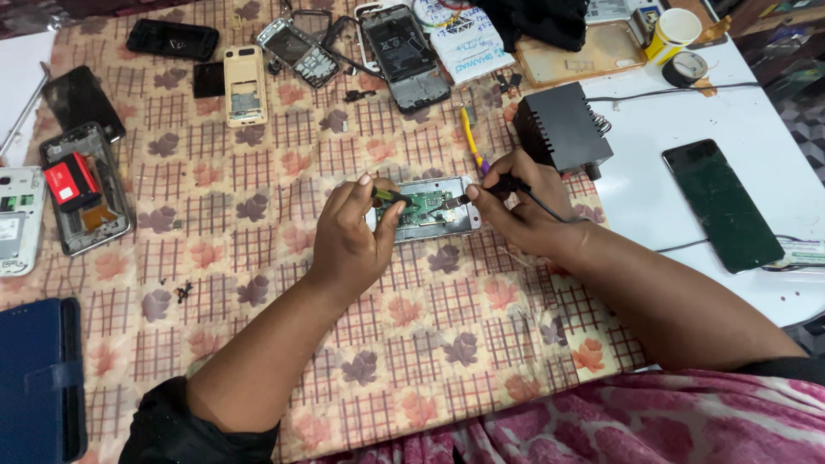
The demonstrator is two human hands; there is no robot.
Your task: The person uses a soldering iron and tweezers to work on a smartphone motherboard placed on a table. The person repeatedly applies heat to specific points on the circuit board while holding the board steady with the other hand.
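The opened phone point(427, 208) lies mid-cloth point(284, 172), its green board being soldered: the right hand point(516, 202) grips a corded iron point(481, 191), the left hand point(348, 236) pinches tweezers point(391, 196), and the next touch likely calls for steady, fine placement.

Black sleeves pushed above the elbows, pink floral-patterned garment below

Two hands point(348, 236) point(516, 206), one opened phone point(427, 209)
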